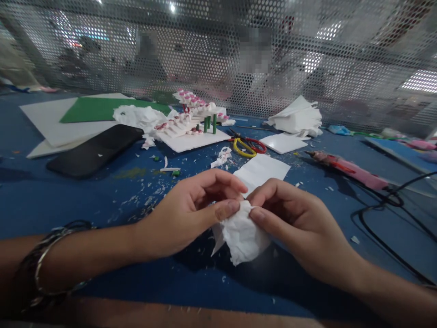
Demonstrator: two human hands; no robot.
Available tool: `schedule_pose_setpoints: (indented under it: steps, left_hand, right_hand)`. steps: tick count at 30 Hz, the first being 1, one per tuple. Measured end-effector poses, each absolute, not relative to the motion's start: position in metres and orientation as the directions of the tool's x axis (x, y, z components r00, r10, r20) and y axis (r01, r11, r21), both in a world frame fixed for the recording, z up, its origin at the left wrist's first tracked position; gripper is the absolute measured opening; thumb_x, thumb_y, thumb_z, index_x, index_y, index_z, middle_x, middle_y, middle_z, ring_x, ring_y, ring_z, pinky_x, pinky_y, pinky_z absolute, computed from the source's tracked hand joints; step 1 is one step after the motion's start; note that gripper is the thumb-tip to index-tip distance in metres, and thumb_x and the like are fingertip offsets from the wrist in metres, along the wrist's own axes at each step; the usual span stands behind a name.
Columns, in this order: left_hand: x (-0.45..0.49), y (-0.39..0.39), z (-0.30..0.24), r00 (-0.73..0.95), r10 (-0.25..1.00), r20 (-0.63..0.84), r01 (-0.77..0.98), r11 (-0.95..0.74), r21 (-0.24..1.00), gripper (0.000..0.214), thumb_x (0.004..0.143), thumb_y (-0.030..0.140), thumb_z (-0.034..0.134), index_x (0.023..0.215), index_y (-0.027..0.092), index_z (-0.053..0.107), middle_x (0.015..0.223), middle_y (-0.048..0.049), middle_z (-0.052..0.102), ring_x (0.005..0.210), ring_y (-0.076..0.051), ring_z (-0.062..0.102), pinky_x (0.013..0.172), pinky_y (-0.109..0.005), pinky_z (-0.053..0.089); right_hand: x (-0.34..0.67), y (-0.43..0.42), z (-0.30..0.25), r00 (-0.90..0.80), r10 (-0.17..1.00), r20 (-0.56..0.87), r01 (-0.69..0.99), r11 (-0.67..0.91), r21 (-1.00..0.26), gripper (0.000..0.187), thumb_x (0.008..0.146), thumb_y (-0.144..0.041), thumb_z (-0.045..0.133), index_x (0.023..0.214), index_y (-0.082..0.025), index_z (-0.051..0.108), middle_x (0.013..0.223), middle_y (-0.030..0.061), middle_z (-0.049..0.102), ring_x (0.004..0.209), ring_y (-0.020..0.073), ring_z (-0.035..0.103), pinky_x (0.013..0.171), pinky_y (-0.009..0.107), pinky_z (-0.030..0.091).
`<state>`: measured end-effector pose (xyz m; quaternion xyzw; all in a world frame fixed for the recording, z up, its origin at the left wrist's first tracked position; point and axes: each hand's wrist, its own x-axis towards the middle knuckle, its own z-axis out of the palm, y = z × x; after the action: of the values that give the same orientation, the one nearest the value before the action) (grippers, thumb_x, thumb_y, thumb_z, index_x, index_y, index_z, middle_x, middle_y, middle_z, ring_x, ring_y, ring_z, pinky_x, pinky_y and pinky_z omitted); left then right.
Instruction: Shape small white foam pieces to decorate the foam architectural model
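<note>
Both hands meet over the blue table (68, 200), pinching one crumpled piece of white tissue paper (243, 238). My left hand (191, 212) grips its top left with thumb and fingers closed. My right hand (293, 218) pinches its top right. The tissue hangs down between them, just above the table. Bangles circle my left wrist. A flat white paper sheet (262, 169) lies right behind the hands.
Behind are scissors with red and yellow handles (248, 146), a pink glue gun (348, 169) with a black cord (385, 237), a black phone (95, 149), a white foam model with pink and green bits (191, 125), white and green sheets (99, 109), a tissue stack (298, 117). Mesh screen beyond.
</note>
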<state>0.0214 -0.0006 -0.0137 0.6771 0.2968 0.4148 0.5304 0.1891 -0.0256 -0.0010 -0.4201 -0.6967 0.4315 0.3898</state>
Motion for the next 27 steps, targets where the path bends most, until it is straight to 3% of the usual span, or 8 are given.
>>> schedule_pose_setpoints:
  steps: [6, 13, 19, 27]
  left_hand:
    - [0.0216, 0.0047, -0.0169, 0.480, 0.855, 0.197, 0.004, -0.226, 0.974, 0.004, 0.070, 0.018, 0.060, 0.068, 0.016, 0.058, 0.064, 0.0036, 0.060, 0.058, -0.006, 0.053, 0.052, -0.013, 0.042]
    - [0.0210, 0.0020, -0.0164, 0.439, 0.797, 0.414, 0.062, -0.487, 0.871, 0.006, 0.070, 0.014, 0.061, 0.069, 0.019, 0.065, 0.074, 0.0018, 0.060, 0.069, -0.007, 0.054, 0.060, -0.015, 0.043]
    - [0.0210, -0.0033, -0.0129, 0.460, 0.739, 0.492, 0.187, -0.622, 0.760, 0.016, 0.071, 0.009, 0.055, 0.075, 0.019, 0.066, 0.078, 0.0001, 0.064, 0.070, -0.009, 0.057, 0.063, -0.017, 0.044]
    - [0.0203, 0.0003, -0.0152, 0.499, 0.715, 0.490, 0.166, -0.634, 0.755, 0.008, 0.071, 0.014, 0.059, 0.075, 0.018, 0.065, 0.079, 0.0002, 0.063, 0.071, -0.008, 0.057, 0.062, -0.014, 0.044]
  right_hand:
    - [0.1881, -0.0235, -0.0048, -0.336, 0.911, 0.238, 0.292, 0.341, -0.893, 0.004, 0.077, -0.017, 0.049, 0.073, -0.017, 0.049, 0.061, -0.0042, 0.049, 0.050, 0.0035, 0.045, 0.041, 0.012, 0.036]
    - [0.1874, -0.0296, -0.0050, -0.327, 0.819, 0.470, 0.468, 0.573, -0.673, 0.009, 0.073, -0.010, 0.050, 0.071, -0.019, 0.049, 0.064, -0.0030, 0.057, 0.052, 0.0049, 0.051, 0.043, 0.013, 0.040]
    - [0.1887, -0.0293, -0.0076, -0.361, 0.759, 0.542, 0.565, 0.640, -0.521, 0.011, 0.071, -0.009, 0.051, 0.068, -0.019, 0.047, 0.062, -0.0030, 0.059, 0.055, 0.0068, 0.056, 0.049, 0.015, 0.044]
    - [0.1877, -0.0288, -0.0093, -0.338, 0.764, 0.550, 0.541, 0.636, -0.551, 0.010, 0.073, -0.011, 0.053, 0.069, -0.019, 0.048, 0.062, -0.0030, 0.059, 0.057, 0.0065, 0.057, 0.050, 0.014, 0.044]
